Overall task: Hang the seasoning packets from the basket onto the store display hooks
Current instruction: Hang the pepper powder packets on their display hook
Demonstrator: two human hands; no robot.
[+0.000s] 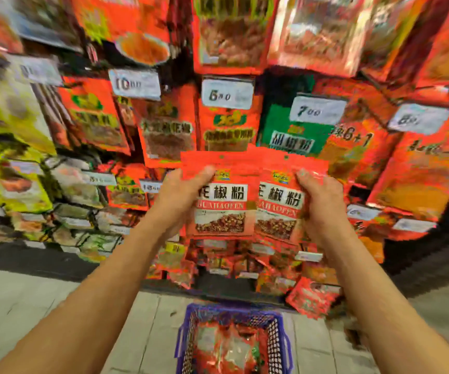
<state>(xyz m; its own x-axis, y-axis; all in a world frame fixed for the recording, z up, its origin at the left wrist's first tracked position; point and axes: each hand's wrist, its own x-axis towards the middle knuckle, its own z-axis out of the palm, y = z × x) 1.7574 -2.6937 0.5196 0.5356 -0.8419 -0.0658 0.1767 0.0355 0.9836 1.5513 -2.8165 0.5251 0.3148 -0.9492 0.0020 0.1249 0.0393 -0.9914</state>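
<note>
Your left hand [184, 195] and right hand [323, 203] each pinch a red packet [219, 203], second packet [280, 209], raised before the display above the basket [188, 317]; align each punched hole squarely with one hook, which blur hides

Bright, oversaturated; blurry, blocky, warped edges

Both bare forearms extend forward and upward, converging toward centre. Left hand [183, 197] raised, thumb forward and fingers curled in a grip. Right hand [322, 203] at matching height, thumb forward, likewise gripping; hands near but apart
</note>
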